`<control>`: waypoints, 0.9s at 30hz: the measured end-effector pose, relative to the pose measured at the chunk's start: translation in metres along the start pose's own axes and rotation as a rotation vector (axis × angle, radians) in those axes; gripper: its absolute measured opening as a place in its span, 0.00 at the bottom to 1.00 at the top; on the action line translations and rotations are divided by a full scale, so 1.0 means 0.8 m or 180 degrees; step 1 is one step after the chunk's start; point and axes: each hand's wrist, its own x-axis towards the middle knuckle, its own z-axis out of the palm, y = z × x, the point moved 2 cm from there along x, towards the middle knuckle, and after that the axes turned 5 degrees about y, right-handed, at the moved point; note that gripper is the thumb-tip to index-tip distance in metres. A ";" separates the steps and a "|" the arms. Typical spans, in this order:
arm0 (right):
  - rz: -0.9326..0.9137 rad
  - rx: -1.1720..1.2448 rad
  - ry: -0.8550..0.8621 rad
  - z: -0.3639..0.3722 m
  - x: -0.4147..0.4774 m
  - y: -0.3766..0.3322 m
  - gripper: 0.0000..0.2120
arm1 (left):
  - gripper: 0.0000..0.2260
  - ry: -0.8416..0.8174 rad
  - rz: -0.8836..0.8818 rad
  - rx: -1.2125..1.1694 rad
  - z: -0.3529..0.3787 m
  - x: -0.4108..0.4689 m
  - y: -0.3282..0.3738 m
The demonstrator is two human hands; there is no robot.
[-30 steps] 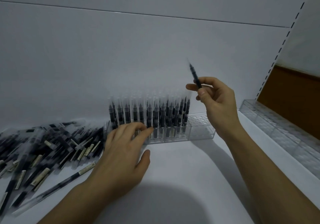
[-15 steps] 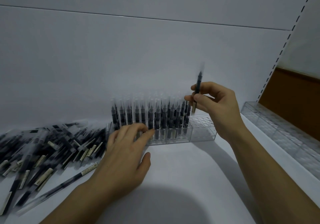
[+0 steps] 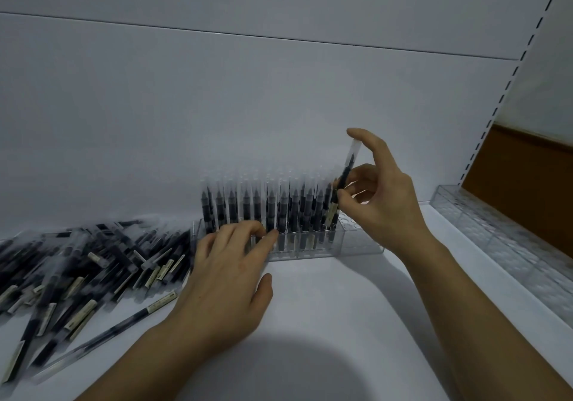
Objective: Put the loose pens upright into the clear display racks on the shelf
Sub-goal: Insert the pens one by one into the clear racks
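Pens (image 3: 266, 205) stand upright across most of the clear rack (image 3: 359, 245) at the back of the shelf (image 3: 325, 323), packed in rows from its left end. Only a few holes at its right end show empty. So this rack looks nearly done, but the job as a whole is far from finished. A big heap of loose pens (image 3: 77, 270) lies on the shelf just beside the rack's left end, and one stray pen (image 3: 124, 327) lies apart from the heap, near the left wrist.

The right hand (image 3: 384, 208) is grasping one more pen (image 3: 344, 177), pinching the barrel while the forefinger sits on top of the clear cap. That pen is nearly upright, tilted a little, at the right edge of the filled rows. Its lower end is down among the standing ones, and from here I cannot tell whether it sits in a hole or just above one. The left hand (image 3: 229, 279) holds nothing. Its fingers (image 3: 245, 233) lie fairly straight against the rack's front, seemingly steadying it.

Further right along the shelf, well apart, runs a second, long clear rack (image 3: 502, 239). It appears empty, though glare and blur make that hard to swear to. By my reckoning the heap would fill the last holes here and spill over into that one.
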 end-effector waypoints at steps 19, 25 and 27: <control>-0.0308 -0.0087 0.0100 0.004 0.000 0.013 0.28 | 0.27 0.0003 -0.0008 -0.0036 0.000 0.000 0.000; -0.0336 -0.0113 -0.0008 0.015 -0.003 0.018 0.21 | 0.27 -0.0015 0.0002 -0.0048 0.000 0.000 0.000; -0.0378 -0.0216 0.0008 0.016 -0.003 0.017 0.22 | 0.27 -0.0018 -0.0002 -0.0049 -0.001 0.000 0.000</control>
